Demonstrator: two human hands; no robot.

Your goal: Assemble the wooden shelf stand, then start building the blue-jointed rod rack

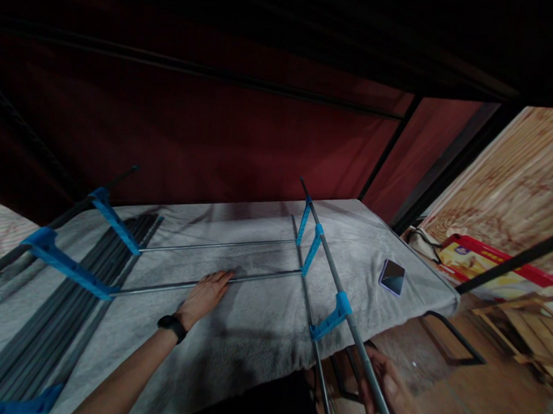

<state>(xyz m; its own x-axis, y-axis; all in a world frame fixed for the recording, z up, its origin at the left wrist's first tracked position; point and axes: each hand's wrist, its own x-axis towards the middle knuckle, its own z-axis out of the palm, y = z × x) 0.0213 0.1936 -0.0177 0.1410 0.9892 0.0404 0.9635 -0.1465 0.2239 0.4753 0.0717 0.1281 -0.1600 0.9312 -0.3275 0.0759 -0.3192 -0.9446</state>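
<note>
At five o'clock the right hand met the near end of a side pole, perhaps gripping it, though blur meant I could not tell. The pole pointed away toward eleven. At seven the left hand lay palm down, fingers extended, over a cross rod, its long axis nearly nine-to-three. Both belonged to a tube frame with blue brackets on the grey blanket. Farther, at three, sat a red-and-yellow box, contents hidden.
</note>
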